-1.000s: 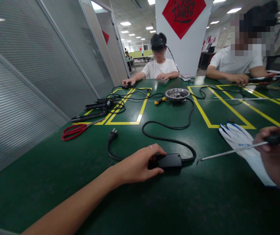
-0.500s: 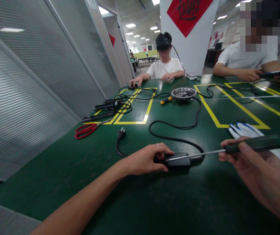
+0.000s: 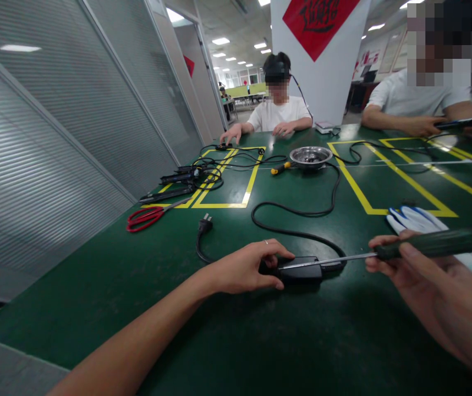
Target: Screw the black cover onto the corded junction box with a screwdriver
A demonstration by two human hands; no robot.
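My left hand (image 3: 246, 268) lies closed over the near end of a black power adapter (image 3: 302, 270) on the green table (image 3: 261, 341), thumb and fingers pinching its sides. My right hand (image 3: 417, 275) grips the dark handle of a long screwdriver (image 3: 426, 245). Its thin metal shaft runs left, and the tip rests on top of the adapter. A black cable (image 3: 297, 212) loops away from the adapter toward a metal bowl, and a second lead ends in a plug (image 3: 206, 221).
A white and blue glove (image 3: 415, 219) lies under my right hand. Red scissors (image 3: 147, 216), black tools and cables sit at the left by yellow tape lines. A metal bowl (image 3: 310, 156) and a yellow-handled screwdriver (image 3: 280, 168) stand farther back. Two other people work at the far side.
My right hand has swung the screwdriver leftward, so that its tip now rests on the adapter. My left hand has kept its hold on the adapter. The view has shifted slightly left.
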